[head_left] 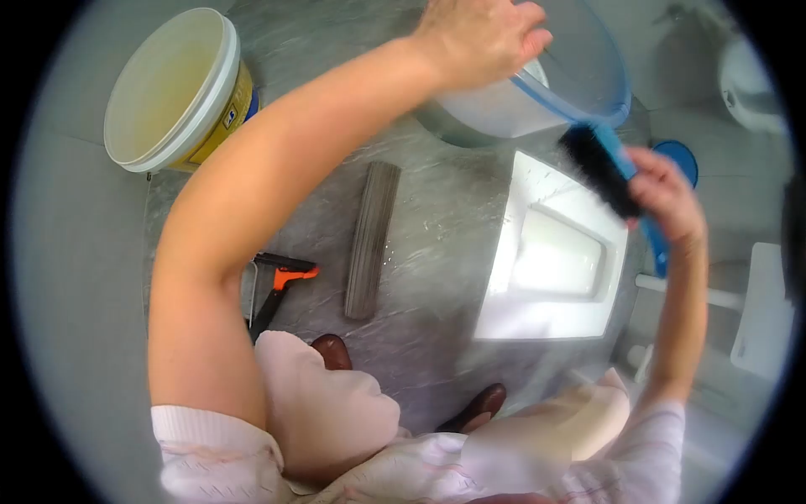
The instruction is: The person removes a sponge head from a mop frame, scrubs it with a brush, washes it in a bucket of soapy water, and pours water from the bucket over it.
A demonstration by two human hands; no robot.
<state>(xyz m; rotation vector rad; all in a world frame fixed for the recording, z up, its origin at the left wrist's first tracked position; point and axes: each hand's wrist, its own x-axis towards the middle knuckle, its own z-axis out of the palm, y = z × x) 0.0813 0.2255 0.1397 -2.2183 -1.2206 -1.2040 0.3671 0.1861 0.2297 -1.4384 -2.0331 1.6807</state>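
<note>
My right hand (pixel 669 197) is closed around a blue scrub brush (pixel 617 151). Its black bristles face left, and part of the blue handle shows below my fingers. The brush is between the head camera and a clear tub (pixel 623 92) with a blue rim; I cannot tell whether they touch. At the top, my left hand (pixel 478 38) is over the tub with its fingers curled in. What it grips, if anything, is hidden. A white squat toilet (pixel 525 315) set in the floor lies below and left of the brush.
An open yellow and white bucket (pixel 225 126) stands at upper left. A grey ridged roller-like piece (pixel 372 244) lies on the marbled floor (pixel 437 252). Beside it is a black tool with an orange part (pixel 294 274). White fixtures (pixel 760 311) and a blue round object (pixel 684 160) are at right.
</note>
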